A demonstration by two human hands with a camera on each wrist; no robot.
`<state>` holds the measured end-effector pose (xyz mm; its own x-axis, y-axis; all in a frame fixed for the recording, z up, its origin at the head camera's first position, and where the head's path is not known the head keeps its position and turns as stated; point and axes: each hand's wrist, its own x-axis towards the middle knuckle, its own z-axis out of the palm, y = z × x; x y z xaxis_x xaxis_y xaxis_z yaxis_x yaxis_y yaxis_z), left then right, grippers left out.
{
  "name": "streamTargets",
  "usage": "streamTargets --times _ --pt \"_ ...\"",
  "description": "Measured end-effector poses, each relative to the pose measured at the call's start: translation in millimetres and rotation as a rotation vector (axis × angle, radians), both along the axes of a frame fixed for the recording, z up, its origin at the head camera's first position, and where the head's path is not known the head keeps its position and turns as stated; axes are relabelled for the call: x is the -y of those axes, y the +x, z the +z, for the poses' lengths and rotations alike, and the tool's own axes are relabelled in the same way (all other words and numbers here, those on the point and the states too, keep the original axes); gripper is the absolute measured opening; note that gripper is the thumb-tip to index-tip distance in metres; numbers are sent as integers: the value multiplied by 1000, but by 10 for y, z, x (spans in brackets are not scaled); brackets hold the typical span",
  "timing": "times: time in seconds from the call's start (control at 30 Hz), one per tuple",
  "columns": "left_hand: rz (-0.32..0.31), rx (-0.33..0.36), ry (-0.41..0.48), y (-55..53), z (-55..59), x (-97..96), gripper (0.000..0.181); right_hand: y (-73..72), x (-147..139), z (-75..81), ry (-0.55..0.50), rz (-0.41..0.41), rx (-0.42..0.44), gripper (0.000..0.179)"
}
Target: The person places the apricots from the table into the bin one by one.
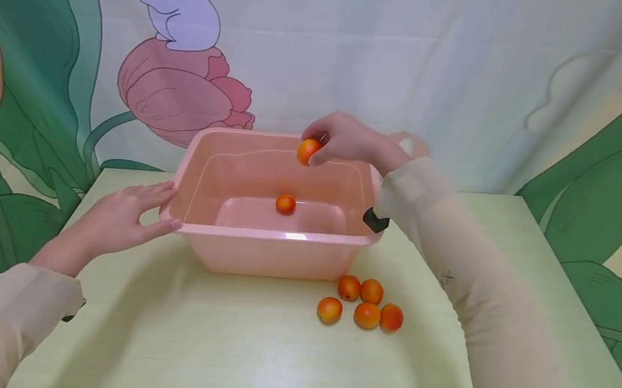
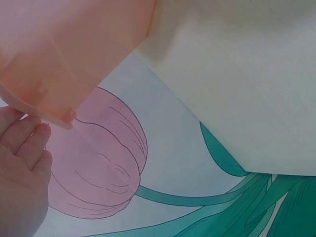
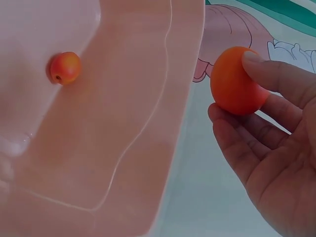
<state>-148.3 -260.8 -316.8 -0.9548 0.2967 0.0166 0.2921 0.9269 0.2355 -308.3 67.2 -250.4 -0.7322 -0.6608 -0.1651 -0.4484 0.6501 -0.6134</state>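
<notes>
My right hand point(image 1: 346, 139) holds an orange-red apricot point(image 3: 238, 81) between thumb and fingertips, above the far rim of a pink plastic basin point(image 1: 272, 257). Inside, a second apricot point(image 1: 285, 204) lies on the basin floor; its dark stem end shows in the right wrist view. At the basin's left side, my left hand point(image 1: 118, 217) rests its fingers and thumb against the rim by the near corner. The left wrist view shows those fingers point(image 2: 32, 140) right at the rim, with the thumb out of sight.
Several apricots point(image 1: 367, 316) sit grouped on the pale table point(image 1: 224, 350), in front of the basin's right corner. Behind the table hangs a white cloth point(image 1: 361, 52) printed with tulips, leaves and a rabbit. A dark square piece point(image 1: 375, 220) sits at the right sleeve.
</notes>
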Motion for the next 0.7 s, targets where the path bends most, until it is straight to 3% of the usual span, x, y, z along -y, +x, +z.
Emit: streamTargets --times 0.37,0.7 --pt "14 -4 14 13 -12 -32 73 -104 92 -188 -55 -50 35 28" --pt "-3 -10 14 22 -11 -45 72 -185 130 -450 -56 -115 158 27"
